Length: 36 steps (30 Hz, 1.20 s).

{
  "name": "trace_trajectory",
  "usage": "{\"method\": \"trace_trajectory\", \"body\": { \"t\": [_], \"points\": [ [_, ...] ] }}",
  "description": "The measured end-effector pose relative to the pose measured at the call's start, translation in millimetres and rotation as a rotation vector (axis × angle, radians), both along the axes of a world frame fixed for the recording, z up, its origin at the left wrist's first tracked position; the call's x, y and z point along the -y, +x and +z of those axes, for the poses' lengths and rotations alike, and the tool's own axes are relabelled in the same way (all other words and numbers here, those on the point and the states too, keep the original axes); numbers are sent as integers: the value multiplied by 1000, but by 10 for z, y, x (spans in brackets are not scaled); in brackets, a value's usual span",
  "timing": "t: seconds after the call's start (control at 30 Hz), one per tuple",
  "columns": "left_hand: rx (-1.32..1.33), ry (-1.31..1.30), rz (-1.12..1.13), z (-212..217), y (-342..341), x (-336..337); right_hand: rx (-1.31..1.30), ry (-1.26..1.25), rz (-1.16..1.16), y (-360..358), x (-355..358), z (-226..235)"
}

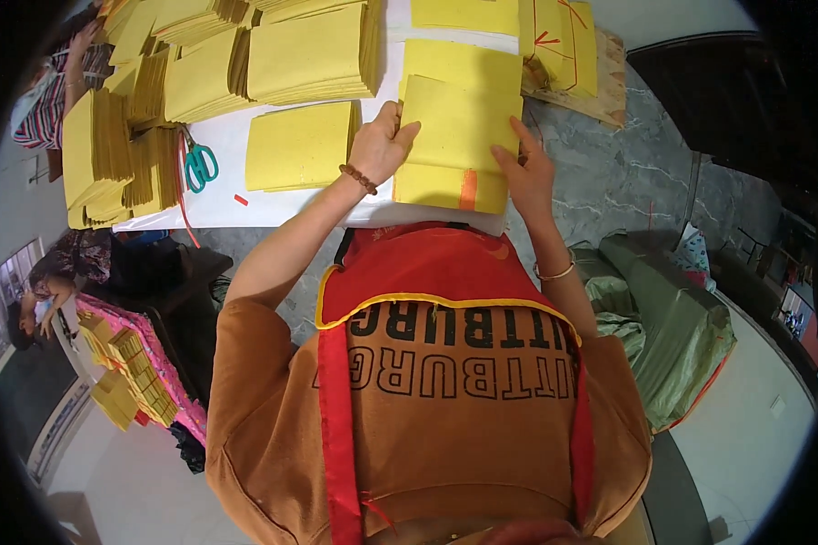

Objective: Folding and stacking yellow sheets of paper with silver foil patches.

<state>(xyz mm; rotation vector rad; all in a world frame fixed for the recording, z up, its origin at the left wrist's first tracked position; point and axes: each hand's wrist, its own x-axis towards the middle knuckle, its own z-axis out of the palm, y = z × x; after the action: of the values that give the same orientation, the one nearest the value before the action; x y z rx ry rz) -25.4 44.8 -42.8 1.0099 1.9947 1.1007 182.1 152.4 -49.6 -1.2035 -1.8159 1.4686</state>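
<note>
A stack of yellow paper (463, 113) lies at the table's front edge between my two hands. My left hand (384, 145), with a beaded bracelet on its wrist, grips the left edge, thumb on top and fingers curled at the side. At the right edge my right hand (527, 173) holds the same stack between thumb and fingers; a bangle circles that wrist. Below it shows a lower yellow paper bundle (427, 186) with an orange-red strip (468, 189) across it. Another flat yellow stack (300, 145) rests just left of my left hand.
Tall yellow paper piles (314, 54) fill the table's far left. Green-handled scissors (200, 168) and a small red scrap (241, 200) lie on the white table cover (291, 209). Far right, a red-tied bundle (577, 54) sits on a wooden board (609, 104). Other people are at the left.
</note>
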Motion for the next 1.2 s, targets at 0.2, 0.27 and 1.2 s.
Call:
{"method": "trace_trajectory", "body": {
  "t": [0.2, 0.27, 1.2],
  "points": [
    [-832, 250, -194, 610, -14, -159, 63, 5, 25, -4, -12, 23],
    [-790, 281, -256, 412, 97, -256, 38, 26, 26, -11, -7, 38],
    [-1406, 168, -683, 100, 431, -175, -161, -78, 189, 323, 228, 84]
  ]
}}
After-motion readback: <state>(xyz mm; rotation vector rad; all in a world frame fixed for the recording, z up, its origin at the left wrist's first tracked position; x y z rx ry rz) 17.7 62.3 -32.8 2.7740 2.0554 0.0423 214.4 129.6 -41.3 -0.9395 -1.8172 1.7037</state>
